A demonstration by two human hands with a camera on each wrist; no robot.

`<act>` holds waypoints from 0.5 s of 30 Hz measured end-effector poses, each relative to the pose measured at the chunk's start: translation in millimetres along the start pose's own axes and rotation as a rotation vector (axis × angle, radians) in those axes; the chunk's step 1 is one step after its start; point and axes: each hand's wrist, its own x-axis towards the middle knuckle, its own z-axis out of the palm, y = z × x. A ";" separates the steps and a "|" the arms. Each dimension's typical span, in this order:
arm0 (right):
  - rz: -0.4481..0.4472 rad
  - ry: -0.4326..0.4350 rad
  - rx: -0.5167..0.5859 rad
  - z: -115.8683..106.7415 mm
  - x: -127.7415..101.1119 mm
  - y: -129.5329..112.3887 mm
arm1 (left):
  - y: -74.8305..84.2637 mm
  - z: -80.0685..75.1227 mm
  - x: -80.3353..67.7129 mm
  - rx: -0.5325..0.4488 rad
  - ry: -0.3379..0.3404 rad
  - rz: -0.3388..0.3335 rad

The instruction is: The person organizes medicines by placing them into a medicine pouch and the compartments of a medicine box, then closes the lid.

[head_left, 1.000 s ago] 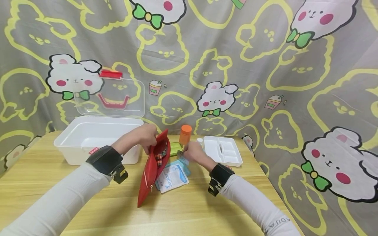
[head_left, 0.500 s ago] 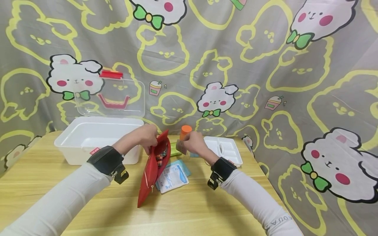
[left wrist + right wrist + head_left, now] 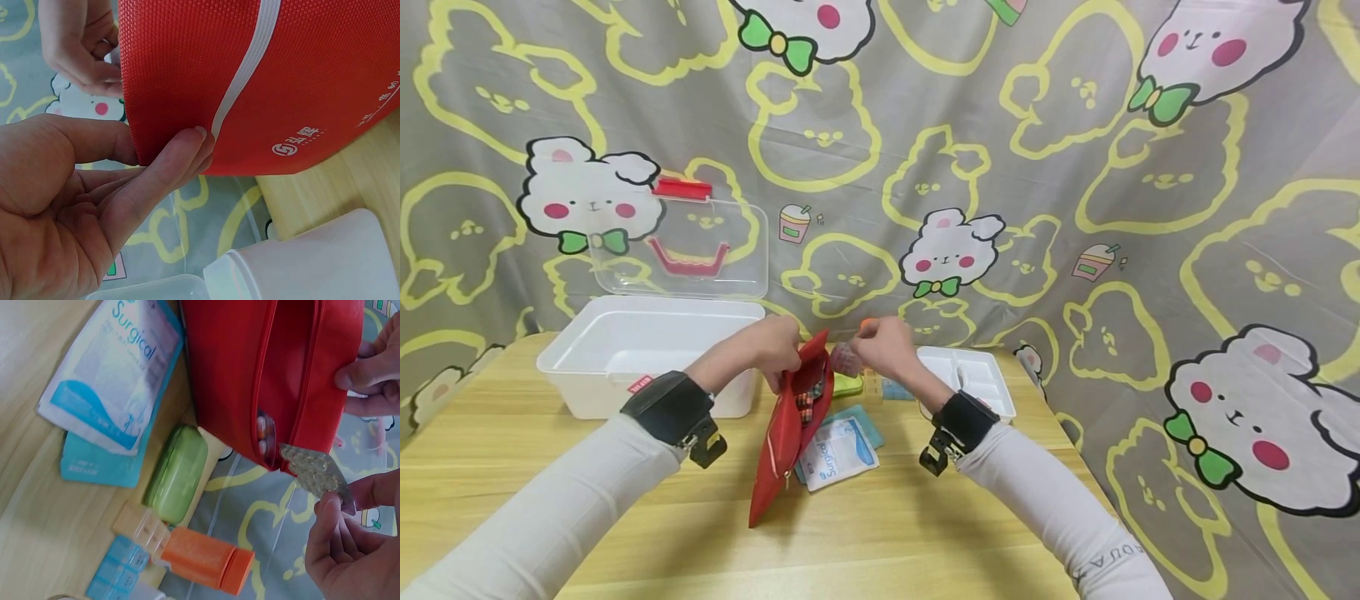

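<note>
A red zip pouch [image 3: 786, 433] stands on edge on the wooden table, its mouth facing right. My left hand [image 3: 775, 346] pinches its upper edge between thumb and fingers [image 3: 181, 153], holding it open. Pill strips show inside the red pouch [image 3: 250, 381]. My right hand [image 3: 887, 346] pinches a silvery blister pack [image 3: 844, 358] by one end. In the right wrist view the blister pack [image 3: 315, 472] has its free corner at the pouch's mouth, just under my left fingers [image 3: 369, 375].
A white box [image 3: 625, 350] with its clear lid [image 3: 685, 250] raised stands left. A white divided tray [image 3: 966, 379] lies right. Surgical mask packets [image 3: 115, 369], a green case [image 3: 178, 472], an orange bottle [image 3: 203, 559] and a blue pill organizer [image 3: 122, 578] lie beside the pouch.
My right hand lifted the blister pack from the items near the tray and carried it left and up to the pouch's mouth. The left hand and the pouch stayed still.
</note>
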 end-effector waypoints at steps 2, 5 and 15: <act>-0.020 -0.011 0.000 2.3 -0.3 -2.5 | -0.2 0.0 0.4 0.011 0.004 0.001; -0.037 -0.031 -0.009 6.6 -1.0 -6.0 | -0.7 0.1 0.7 0.018 0.009 0.008; -0.066 -0.055 0.030 19.9 0.2 -14.3 | -1.6 0.0 0.5 0.016 0.011 0.017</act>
